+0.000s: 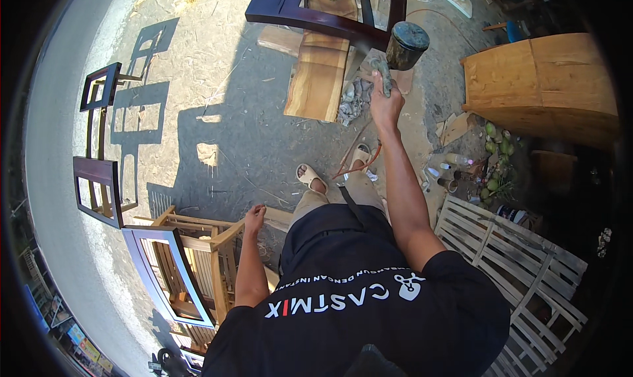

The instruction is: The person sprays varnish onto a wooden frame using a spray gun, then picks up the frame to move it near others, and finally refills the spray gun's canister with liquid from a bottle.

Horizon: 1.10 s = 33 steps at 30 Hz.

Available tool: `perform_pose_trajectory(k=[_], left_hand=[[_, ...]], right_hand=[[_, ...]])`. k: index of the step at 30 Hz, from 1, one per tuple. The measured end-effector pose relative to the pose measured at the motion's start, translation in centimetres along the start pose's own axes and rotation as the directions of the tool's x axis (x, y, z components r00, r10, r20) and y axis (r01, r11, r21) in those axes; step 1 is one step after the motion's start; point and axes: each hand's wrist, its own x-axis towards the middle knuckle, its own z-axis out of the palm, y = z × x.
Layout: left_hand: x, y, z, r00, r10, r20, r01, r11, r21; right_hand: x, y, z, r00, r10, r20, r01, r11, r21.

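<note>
My right hand [388, 101] grips a paint spray gun [382, 71], its round, paint-stained cup [407, 45] to the right of it. A faint haze shows between the gun and a dark, glossy wooden frame [310, 15] with an open middle at the top of the view. Gun and frame look apart. My left hand [254, 217] hangs low on the left, fingers curled in and nothing visible in them. Wide wooden boards [316, 80] lie beneath the frame, beside a crumpled grey heap [356, 100].
More dark frames [96, 182] stand propped on the left, near a slatted wooden rack [217, 258]. At right are a wooden cabinet [537, 73], bottles [458, 159], green coconuts [498, 146] and a slatted pallet [508, 251]. A reddish hose [369, 160] runs by my feet.
</note>
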Motion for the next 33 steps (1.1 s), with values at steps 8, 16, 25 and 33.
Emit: perform_pose_trajectory(k=[8,16,25,33], left_hand=[[0.9,0.9,-0.7,1.000,0.004,0.027,-0.005,1.000,0.028],[-0.1,0.6,0.0,1.000,0.025,0.012,-0.026,1.000,0.017],[-2.3,-1.6,0.4,0.995,-0.069,-0.076,0.066,0.997,-0.047],[-4.9,-2.9,1.9,0.982,-0.154,-0.109,0.144,0.985,-0.094]], right_hand=[[0.1,3.1,-3.3,0.982,0.017,-0.190,-0.042,0.991,-0.126],[-0.3,1.6,1.1,0.995,-0.102,-0.012,0.102,0.995,-0.006],[-1.0,-6.9,9.8,0.920,-0.343,0.188,0.341,0.939,0.046],[-1.0,-13.9,16.4,0.814,-0.498,0.299,0.511,0.859,0.037]])
